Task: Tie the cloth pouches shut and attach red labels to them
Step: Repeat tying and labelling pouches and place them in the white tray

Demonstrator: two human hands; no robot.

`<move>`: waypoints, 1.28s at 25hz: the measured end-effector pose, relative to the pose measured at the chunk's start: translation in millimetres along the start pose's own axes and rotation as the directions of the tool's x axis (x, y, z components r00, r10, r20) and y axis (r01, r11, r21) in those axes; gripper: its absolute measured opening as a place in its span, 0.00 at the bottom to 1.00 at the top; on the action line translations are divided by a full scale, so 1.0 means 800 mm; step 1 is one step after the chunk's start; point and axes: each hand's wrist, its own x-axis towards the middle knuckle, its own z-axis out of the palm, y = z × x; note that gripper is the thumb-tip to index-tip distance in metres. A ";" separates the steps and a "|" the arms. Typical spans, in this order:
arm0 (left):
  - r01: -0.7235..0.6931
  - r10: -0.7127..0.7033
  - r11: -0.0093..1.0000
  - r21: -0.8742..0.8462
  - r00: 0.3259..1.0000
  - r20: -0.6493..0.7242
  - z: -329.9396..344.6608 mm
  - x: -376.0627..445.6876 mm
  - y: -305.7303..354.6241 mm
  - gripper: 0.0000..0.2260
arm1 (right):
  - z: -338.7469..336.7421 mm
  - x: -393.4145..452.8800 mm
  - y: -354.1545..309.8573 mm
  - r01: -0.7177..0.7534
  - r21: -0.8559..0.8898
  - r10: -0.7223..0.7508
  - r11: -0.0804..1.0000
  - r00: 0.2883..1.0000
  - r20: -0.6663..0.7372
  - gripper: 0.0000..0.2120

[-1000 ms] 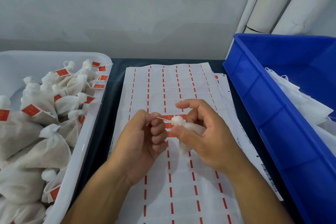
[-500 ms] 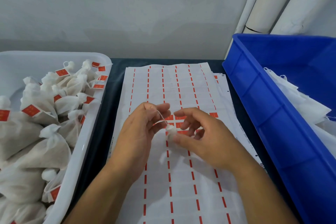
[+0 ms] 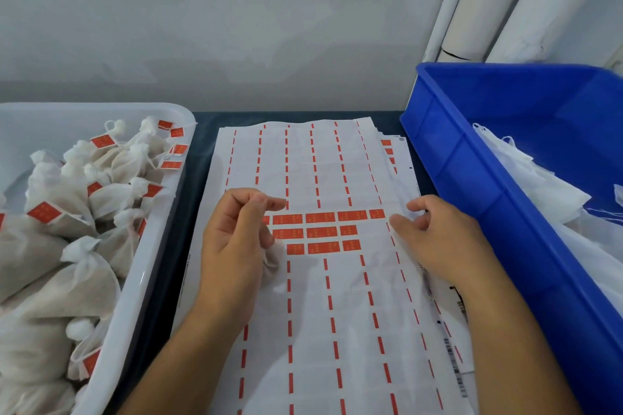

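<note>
- A person's left hand [image 3: 236,239], left of frame center, grips a small white cloth pouch [image 3: 273,256] against the palm with its lower fingers curled; only a crumpled bit of the fabric shows below the fingers, above the label sheet.
- The same hand's thumb and forefinger meet in a pinch at its top; what they pinch is too small to tell.
- The right hand [image 3: 438,239], right of center, holds nothing, its fingers loosely bent, with the fingertips [image 3: 397,222] touching the right part of the label sheet [image 3: 337,313] just beside the end of the top row of labels.
- The white sheet lies down the middle of the frame on a dark table [image 3: 202,152], printed with columns of short red dashes; more sheets show under its right edge.
- Three short rows of unpeeled red labels [image 3: 320,232] sit on the sheet between the two hands.
- At the left edge, a white plastic tray [image 3: 151,246] is heaped with tied pouches [image 3: 84,280], many carrying red labels on their strings.
- At the right, a blue plastic bin [image 3: 472,178] holds flat white pouches [image 3: 539,185].
- White pipes [image 3: 488,0] run up the wall at upper right.
</note>
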 end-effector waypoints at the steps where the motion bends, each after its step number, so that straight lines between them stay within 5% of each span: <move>1: -0.008 0.008 1.000 -0.004 1.000 -0.008 0.001 0.000 0.001 0.10 | 0.000 0.001 -0.001 0.000 0.035 0.000 0.999 1.000 0.004 0.21; 4: -0.064 0.066 0.997 0.043 0.997 -0.046 0.004 -0.001 -0.001 0.12 | -0.002 0.002 0.001 -0.018 0.286 -0.004 0.958 0.997 0.075 0.14; 8: -0.218 0.223 0.933 0.285 0.975 0.012 0.007 -0.005 -0.010 0.11 | 0.000 -0.008 -0.003 -0.117 0.622 -0.125 0.774 0.935 0.331 0.15; 11: -0.397 0.394 0.686 0.610 0.907 0.149 0.007 -0.008 -0.016 0.20 | 0.009 -0.013 -0.007 -0.183 0.694 -0.183 0.696 0.890 0.418 0.18; 14: -0.547 0.489 0.476 0.689 0.816 0.309 0.010 -0.012 -0.021 0.25 | 0.018 -0.013 -0.011 -0.207 0.713 -0.159 0.670 0.898 0.410 0.14; 18: -0.487 0.325 0.551 0.678 0.873 0.363 0.016 -0.019 -0.024 0.21 | 0.021 -0.015 -0.016 -0.219 0.753 -0.194 0.621 0.887 0.418 0.13; 27: -0.415 0.269 0.646 0.641 0.909 0.317 0.018 -0.021 -0.027 0.18 | 0.032 -0.024 -0.026 -0.131 0.731 -0.199 0.670 0.916 0.347 0.12; 32: -0.285 0.170 0.781 0.556 0.953 0.249 0.020 -0.019 -0.029 0.04 | 0.032 -0.028 -0.029 -0.050 0.703 -0.252 0.710 0.913 0.320 0.12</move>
